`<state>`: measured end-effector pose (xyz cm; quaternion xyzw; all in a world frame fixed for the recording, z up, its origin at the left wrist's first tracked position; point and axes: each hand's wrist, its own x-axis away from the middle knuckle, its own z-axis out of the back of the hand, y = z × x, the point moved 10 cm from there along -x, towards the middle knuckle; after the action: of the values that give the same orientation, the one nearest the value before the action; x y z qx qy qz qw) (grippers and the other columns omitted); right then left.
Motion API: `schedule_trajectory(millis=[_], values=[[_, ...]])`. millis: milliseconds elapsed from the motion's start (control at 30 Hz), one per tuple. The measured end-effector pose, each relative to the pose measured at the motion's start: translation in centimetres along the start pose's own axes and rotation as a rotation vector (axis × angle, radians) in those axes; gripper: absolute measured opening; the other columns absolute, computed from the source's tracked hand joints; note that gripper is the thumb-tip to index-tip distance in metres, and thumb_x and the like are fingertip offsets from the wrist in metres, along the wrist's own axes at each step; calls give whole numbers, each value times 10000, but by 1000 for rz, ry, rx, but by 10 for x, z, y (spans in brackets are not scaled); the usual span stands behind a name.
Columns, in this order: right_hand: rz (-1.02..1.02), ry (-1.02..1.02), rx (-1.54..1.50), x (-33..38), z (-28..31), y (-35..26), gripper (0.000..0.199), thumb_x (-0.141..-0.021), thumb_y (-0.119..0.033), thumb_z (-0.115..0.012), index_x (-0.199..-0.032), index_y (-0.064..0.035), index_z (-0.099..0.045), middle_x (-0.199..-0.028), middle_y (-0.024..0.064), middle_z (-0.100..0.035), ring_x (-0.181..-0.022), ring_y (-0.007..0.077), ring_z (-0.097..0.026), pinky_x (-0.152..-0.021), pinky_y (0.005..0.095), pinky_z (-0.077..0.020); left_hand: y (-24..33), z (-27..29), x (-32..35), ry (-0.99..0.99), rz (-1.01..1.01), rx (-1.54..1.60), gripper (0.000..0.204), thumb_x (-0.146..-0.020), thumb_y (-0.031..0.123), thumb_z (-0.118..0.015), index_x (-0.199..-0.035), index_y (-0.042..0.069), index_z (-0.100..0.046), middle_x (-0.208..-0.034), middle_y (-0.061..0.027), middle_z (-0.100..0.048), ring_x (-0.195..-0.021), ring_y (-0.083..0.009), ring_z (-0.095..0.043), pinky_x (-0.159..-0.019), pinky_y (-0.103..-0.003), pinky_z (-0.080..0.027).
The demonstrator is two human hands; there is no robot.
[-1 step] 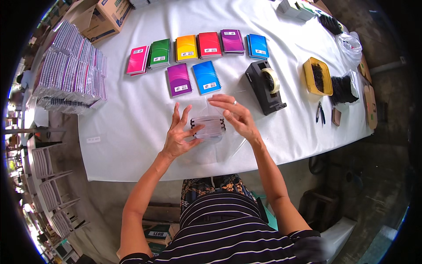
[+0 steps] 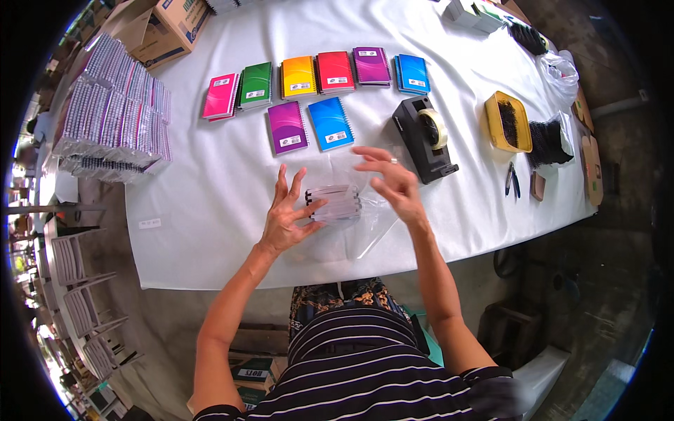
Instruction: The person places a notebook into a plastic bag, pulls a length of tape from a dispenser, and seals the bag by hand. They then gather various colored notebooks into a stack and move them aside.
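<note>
My left hand (image 2: 283, 221) holds the wire-bound stack (image 2: 335, 203) on the worktop (image 2: 203, 238).
Thumb and forefinger grip its left end; my right hand (image 2: 400, 186), blurred, fingers parted, hovers just right.

Bright sheen on white tablecloth (image 2: 203, 210), dimmer floor (image 2: 161, 316), slightly blurred right hand (image 2: 398, 186), black-rimmed fisheye bend

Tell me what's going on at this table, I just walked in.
A person is working with a small stack with black coils at its sides and clear plastic around it. The left hand rests its fingers at the stack's left side. The right hand is raised beside it, blurred; whether it grips the plastic isn't clear. Beyond are colourful notebooks, with a tape dispenser to the right.
</note>
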<state>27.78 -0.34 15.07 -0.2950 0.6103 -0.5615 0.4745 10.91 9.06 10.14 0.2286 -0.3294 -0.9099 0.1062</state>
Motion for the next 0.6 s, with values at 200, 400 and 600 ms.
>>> schedule_trajectory(millis=[200, 400, 600], values=[[-1, -38, 229, 58, 0, 49, 463, -634, -275, -834, -1079, -214, -723, -1405, 90, -474, -1305, 291, -404, -1084, 470, -325, 3, 0, -2, 25, -41, 5, 509, -597, 314, -861, -1087, 316, -726, -1544, -72, -302, -1447, -415, -99, -1145, -526, -240], [91, 13, 544, 61, -20, 36, 562, -570, -304, -857, -1109, -243, -712, -1447, 106, -426, -1332, 307, -361, -1093, 480, -287, 4, 2, -2, 46, -48, 8, 495, -619, 354, -849, -1097, 332, -719, -1542, -81, -305, -1445, -423, -97, -1139, -540, -241], [-42, 44, 523, 68, -8, 42, 760, -627, -319, -837, -1325, -230, -551, -1448, 103, -421, -1335, 311, -361, -1115, 514, -237, 3, 1, 0, 39, -49, 14, 496, -628, 344, -847, -1106, 318, -717, -1546, -84, -293, -1444, -422, -104, -1143, -522, -246]])
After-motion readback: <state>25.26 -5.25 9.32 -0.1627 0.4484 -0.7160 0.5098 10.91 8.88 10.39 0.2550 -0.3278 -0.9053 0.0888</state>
